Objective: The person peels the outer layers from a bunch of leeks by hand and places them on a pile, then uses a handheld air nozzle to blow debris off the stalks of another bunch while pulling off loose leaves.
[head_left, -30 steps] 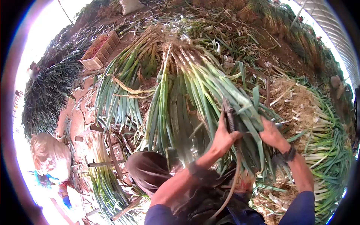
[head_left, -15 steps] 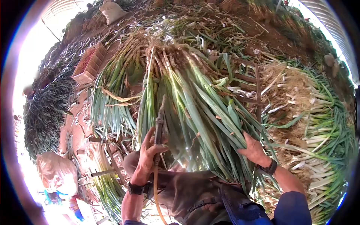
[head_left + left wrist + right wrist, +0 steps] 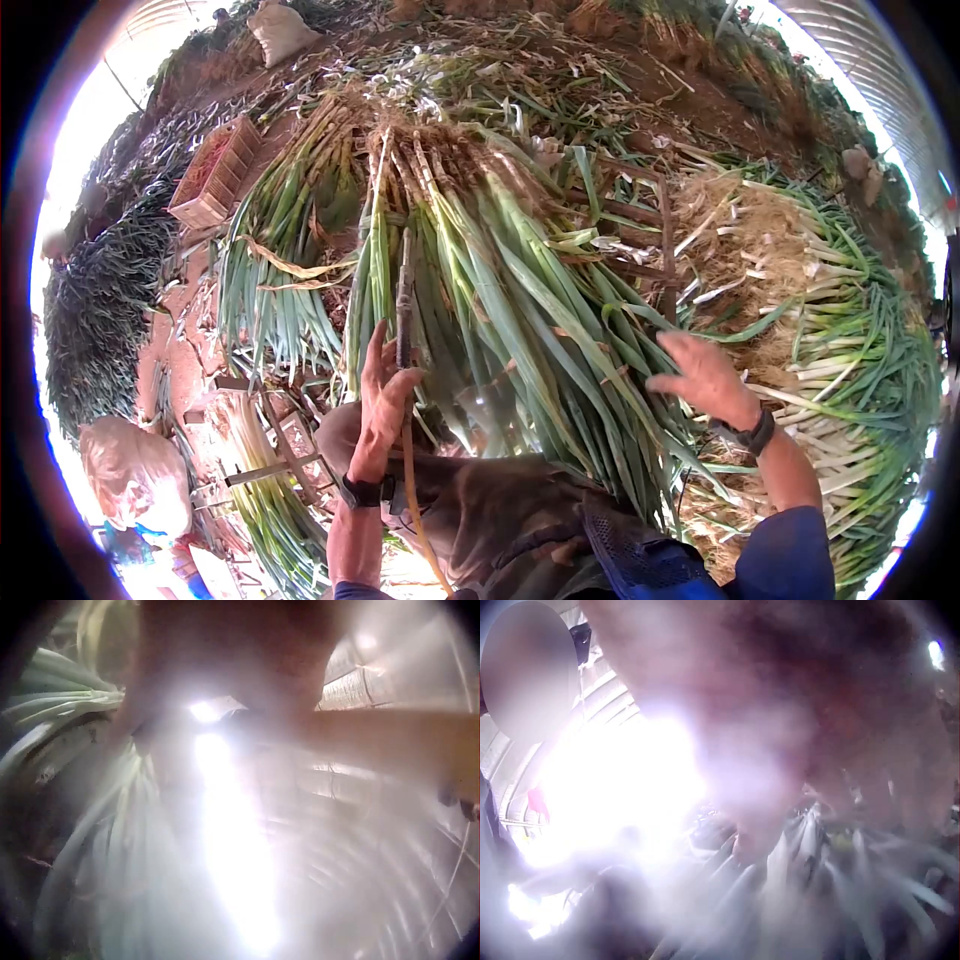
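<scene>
In the head view my left hand holds a slim dark nozzle, its thumb across the shaft and the tip pointing away from me. From its lower end a yellowish hose runs down over my lap. A large spread of leeks lies in front of me, roots at the far end and green leaves towards my knees. My right hand is at the right side of these leaves, fingers spread, gripping nothing. Both wrist views are hazy; in the left one, pale leaves hang beside the hand.
Another leek bunch lies to the left, and a further one sits in a low frame. A wooden crate and a pale sack stand on the left. Rows of whitish-stemmed leeks line the right side.
My left hand has swung left with the nozzle, out from over the leaves on the right. The right hand has come off the leaves, which now lie spread out.
</scene>
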A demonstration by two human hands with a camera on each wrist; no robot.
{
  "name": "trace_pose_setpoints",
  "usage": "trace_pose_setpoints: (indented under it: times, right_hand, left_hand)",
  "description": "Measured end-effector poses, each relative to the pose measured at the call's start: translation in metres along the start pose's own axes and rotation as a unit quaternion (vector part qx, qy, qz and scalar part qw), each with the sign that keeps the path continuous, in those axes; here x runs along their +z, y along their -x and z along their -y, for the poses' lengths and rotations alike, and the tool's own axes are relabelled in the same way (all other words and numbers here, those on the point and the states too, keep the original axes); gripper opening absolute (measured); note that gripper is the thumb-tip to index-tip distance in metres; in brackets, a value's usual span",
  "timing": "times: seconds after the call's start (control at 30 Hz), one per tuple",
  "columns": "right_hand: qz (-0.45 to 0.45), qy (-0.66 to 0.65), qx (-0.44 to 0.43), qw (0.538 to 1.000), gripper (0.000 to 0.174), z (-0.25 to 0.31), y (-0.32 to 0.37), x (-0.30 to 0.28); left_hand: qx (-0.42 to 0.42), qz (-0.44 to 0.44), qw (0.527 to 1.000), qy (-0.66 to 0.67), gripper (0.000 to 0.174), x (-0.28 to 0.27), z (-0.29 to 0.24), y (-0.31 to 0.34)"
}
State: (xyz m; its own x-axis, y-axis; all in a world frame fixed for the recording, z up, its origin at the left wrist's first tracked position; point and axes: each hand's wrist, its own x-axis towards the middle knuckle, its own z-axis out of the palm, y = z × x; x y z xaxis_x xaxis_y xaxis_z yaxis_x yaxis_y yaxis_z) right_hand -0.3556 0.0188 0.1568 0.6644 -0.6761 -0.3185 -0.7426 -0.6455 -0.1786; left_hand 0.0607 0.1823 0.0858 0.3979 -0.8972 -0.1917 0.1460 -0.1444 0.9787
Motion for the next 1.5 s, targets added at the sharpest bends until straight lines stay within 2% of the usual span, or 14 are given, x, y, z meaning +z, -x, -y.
trace_pose_setpoints:
  times: [0.03,0.3,0.37,0.4,0.5,0.6,0.67,0.8,0.93,1.0,1.13,1.27,1.33,1.5]
  right_hand:
    - [-0.111,-0.035,-0.029,0.993,0.069,0.001,-0.009,-0.01]
    - [-0.151,-0.137,-0.148,0.968,0.039,0.022,-0.163,0.008]
    - [-0.121,-0.108,-0.105,0.981,0.033,0.047,-0.203,0.007]
    - [-0.212,-0.095,-0.147,0.961,0.027,0.069,-0.216,0.013]
    - [-0.215,-0.071,-0.171,0.959,0.021,0.136,-0.264,0.042]
    - [-0.248,0.105,-0.123,0.955,0.034,0.172,-0.306,0.081]
    - [-0.217,0.178,-0.013,0.96,0.068,0.177,-0.341,0.092]
    - [-0.098,0.19,0.01,0.977,0.064,0.173,-0.368,0.081]
    - [0.023,0.04,0.063,0.997,0.047,0.152,-0.347,0.015]
    - [0.102,-0.07,0.091,0.988,0.054,0.14,-0.317,-0.034]
    - [0.067,-0.132,-0.042,0.988,0.048,0.079,-0.269,-0.085]
    - [-0.04,-0.231,-0.021,0.972,0.043,0.064,-0.191,-0.171]
    - [0.003,-0.244,-0.01,0.97,0.044,0.067,-0.167,-0.19]
    - [0.082,-0.196,0.025,0.977,0.06,0.071,-0.132,-0.089]
  left_hand:
    - [0.001,-0.016,1.0,0.003,0.098,0.002,0.004,-0.004]
    - [0.012,-0.061,0.998,0.005,0.089,-0.003,0.032,-0.028]
    - [-0.005,-0.077,0.997,0.009,0.09,-0.007,0.04,-0.032]
    - [0.012,-0.084,0.996,0.008,0.09,-0.01,0.05,-0.036]
    - [0.037,-0.087,0.995,-0.028,0.093,-0.009,0.05,-0.039]
    - [0.017,-0.08,0.997,0.015,0.095,-0.002,0.039,-0.038]
    - [0.008,-0.084,0.996,-0.009,0.094,-0.001,0.036,-0.038]
    - [0.004,-0.081,0.997,-0.01,0.095,0.001,0.024,-0.037]
    - [0.028,-0.056,0.996,-0.058,0.093,0.001,0.023,-0.037]
    - [0.031,-0.05,0.995,-0.086,0.092,0.003,0.021,-0.037]
    - [-0.018,-0.026,0.999,-0.027,0.095,0.005,0.02,-0.038]
    - [-0.004,-0.02,0.999,-0.044,0.091,0.001,0.03,-0.034]
    - [-0.011,-0.012,0.999,-0.029,0.089,-0.001,0.039,-0.034]
    - [-0.021,0.067,0.998,-0.002,0.078,0.024,0.0,-0.006]
